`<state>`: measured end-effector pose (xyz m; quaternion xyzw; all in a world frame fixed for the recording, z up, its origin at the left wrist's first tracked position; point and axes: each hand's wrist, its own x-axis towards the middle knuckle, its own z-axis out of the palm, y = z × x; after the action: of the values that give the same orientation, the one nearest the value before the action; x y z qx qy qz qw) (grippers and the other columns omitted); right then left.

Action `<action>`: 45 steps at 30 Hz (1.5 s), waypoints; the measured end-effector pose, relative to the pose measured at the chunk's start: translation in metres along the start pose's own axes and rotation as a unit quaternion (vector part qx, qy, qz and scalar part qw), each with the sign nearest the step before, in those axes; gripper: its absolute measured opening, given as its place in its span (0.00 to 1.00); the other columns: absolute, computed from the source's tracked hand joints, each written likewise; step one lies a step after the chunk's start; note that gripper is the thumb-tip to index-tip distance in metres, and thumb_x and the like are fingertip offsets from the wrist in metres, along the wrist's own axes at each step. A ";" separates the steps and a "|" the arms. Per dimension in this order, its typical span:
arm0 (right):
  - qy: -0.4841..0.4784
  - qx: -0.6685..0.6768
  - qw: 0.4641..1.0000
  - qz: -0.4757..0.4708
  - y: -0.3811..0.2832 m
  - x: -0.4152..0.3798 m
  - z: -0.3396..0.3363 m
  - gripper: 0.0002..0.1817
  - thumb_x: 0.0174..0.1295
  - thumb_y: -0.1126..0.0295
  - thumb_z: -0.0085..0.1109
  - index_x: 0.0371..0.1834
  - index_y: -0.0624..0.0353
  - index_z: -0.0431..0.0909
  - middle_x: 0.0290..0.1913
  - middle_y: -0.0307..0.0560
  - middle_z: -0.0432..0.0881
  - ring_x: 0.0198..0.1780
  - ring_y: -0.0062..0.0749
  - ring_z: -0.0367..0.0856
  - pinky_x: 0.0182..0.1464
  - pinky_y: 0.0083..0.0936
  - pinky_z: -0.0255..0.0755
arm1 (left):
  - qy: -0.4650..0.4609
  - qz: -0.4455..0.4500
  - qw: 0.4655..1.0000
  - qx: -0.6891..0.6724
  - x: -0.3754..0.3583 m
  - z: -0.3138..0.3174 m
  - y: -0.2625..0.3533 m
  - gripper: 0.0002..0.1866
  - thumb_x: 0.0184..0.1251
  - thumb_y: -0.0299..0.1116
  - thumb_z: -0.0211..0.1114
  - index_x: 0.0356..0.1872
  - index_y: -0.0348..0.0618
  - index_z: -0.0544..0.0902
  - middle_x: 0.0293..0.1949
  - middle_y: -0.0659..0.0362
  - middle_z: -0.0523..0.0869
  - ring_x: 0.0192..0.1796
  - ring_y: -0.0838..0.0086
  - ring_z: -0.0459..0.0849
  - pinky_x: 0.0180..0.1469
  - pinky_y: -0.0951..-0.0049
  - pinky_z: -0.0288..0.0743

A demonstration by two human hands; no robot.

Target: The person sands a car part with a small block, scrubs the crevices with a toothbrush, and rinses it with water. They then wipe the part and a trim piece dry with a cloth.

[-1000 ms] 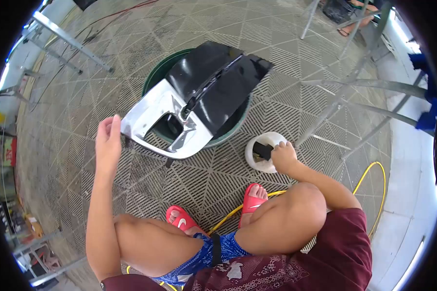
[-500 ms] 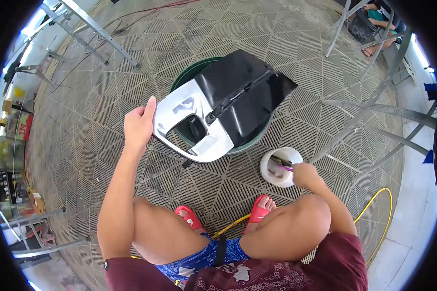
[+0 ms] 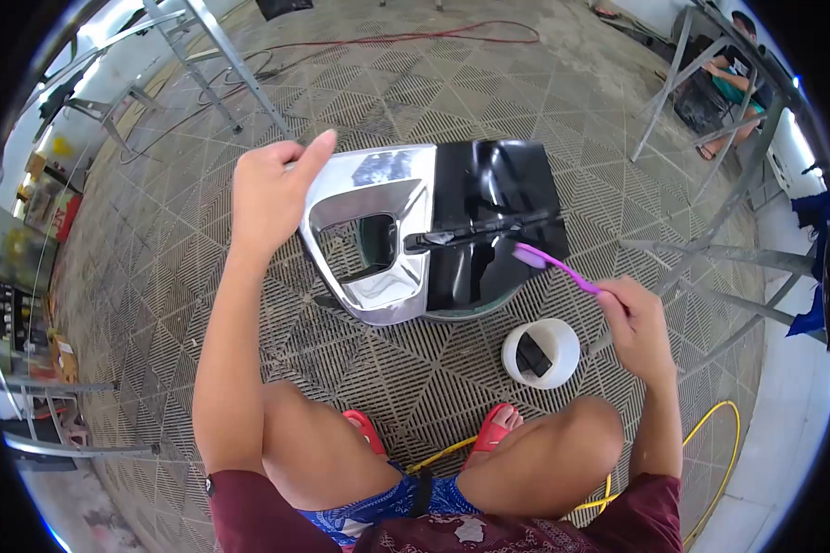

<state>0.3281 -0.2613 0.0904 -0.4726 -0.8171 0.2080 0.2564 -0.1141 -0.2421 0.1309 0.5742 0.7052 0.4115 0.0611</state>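
My left hand [image 3: 272, 194] grips the left edge of a panel [image 3: 498, 184], thumb on top and fingers hidden behind. The panel is shiny chrome with a large opening on its left part and glossy black on its right, with a raised black strip across the middle. It overlaps a dark green tub [image 3: 485, 311] that shows below it. In my right hand [image 3: 638, 327] is a purple toothbrush [image 3: 574, 275], its bristle head over the black part near the strip. Below, a white bucket [image 3: 569, 350] holds a black object [image 3: 532, 358].
Metal stands [image 3: 710, 253] reach in from the right, and a ladder-like frame [image 3: 235, 69] is at upper left. A yellow hose [image 3: 732, 452] curls at lower right. A person [image 3: 733, 78] sits in the far right corner. Grooved mats [image 3: 378, 369] cover the floor.
My right hand has come up from the white bucket with the toothbrush, over to the panel. The panel has turned clockwise, its left end lifted by my left hand.
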 end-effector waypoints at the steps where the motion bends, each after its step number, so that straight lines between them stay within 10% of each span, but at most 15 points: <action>1: 0.000 0.000 1.000 -0.009 -0.009 0.013 0.009 0.09 0.73 0.71 0.61 0.48 0.65 0.85 0.38 0.53 0.87 0.35 0.45 0.84 0.38 0.33 0.75 | 0.009 -0.001 1.000 0.001 0.006 -0.001 -0.001 0.33 0.71 0.57 0.70 0.30 0.27 0.88 0.18 0.51 0.81 0.24 0.71 0.79 0.33 0.65 0.75; 7: 0.032 0.034 0.991 -0.128 -0.040 0.073 0.064 0.08 0.70 0.71 0.64 0.49 0.59 0.85 0.35 0.47 0.84 0.35 0.47 0.84 0.38 0.37 0.78 | -0.092 -0.050 0.994 0.014 0.033 0.020 -0.052 0.33 0.71 0.61 0.68 0.31 0.31 0.89 0.22 0.49 0.86 0.26 0.61 0.85 0.36 0.61 0.78; 14: 0.012 -0.299 0.911 -0.283 -0.057 0.101 0.089 0.09 0.64 0.66 0.68 0.47 0.46 0.87 0.32 0.37 0.79 0.34 0.34 0.81 0.34 0.35 0.74 | -0.030 -0.164 0.986 0.029 0.035 0.075 -0.113 0.24 0.66 0.53 0.64 0.36 0.39 0.93 0.37 0.40 0.92 0.45 0.44 0.91 0.52 0.51 0.83; 23: -0.018 -0.400 0.851 -0.340 -0.087 0.152 0.093 0.06 0.62 0.63 0.69 0.41 0.44 0.89 0.30 0.36 0.77 0.37 0.33 0.80 0.42 0.35 0.69 | 0.002 -0.179 0.984 -0.008 0.023 0.082 -0.127 0.20 0.61 0.47 0.64 0.29 0.39 0.91 0.32 0.41 0.90 0.38 0.44 0.90 0.48 0.49 0.83; 45: -0.043 -0.357 0.922 -0.142 -0.095 0.105 0.129 0.07 0.66 0.61 0.68 0.40 0.45 0.93 0.27 0.45 0.84 0.31 0.48 0.86 0.37 0.45 0.80 | -0.009 -0.169 0.985 -0.015 0.019 0.080 -0.115 0.15 0.66 0.44 0.64 0.36 0.44 0.93 0.36 0.45 0.93 0.44 0.48 0.92 0.50 0.50 0.85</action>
<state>0.1413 -0.2265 0.0684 -0.4025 -0.9059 -0.1156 0.0625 -0.1633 -0.1856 0.0111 0.4495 0.7852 0.4004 0.1450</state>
